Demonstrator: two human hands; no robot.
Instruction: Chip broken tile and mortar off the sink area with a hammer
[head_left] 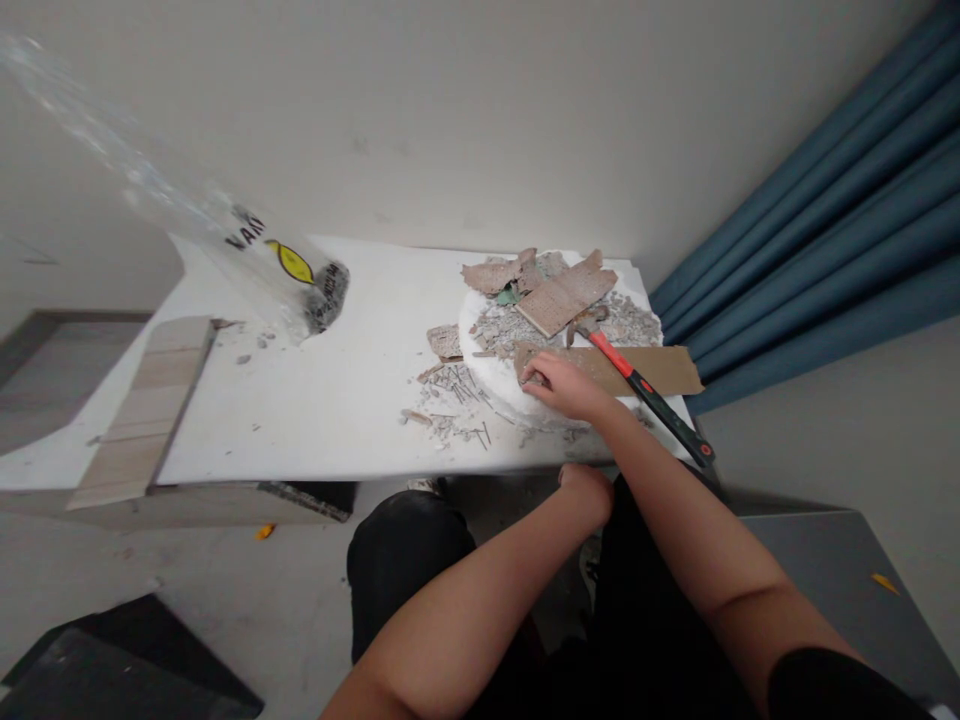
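Note:
My right hand (559, 387) is over the near side of a round white slab (480, 362), at the left end of a cardboard strip (660, 370). Its fingers are curled together, and whatever they hold is too small to make out. A hammer (637, 385) with a red and black handle lies across the strip, its head among grey crumbs (502, 328) and torn cardboard pieces (566, 293). Nails and debris (457, 385) are scattered left of the slab. My left hand (587, 492) is bent down by the table's front edge, its fingers hidden.
On the white table (337, 400), a clear plastic bag (262, 260) with dark grey contents stands at the left back. Another cardboard strip (146, 410) overhangs the left front edge. Blue curtains (825, 210) hang at right. Dark panels (127, 660) lie on the floor.

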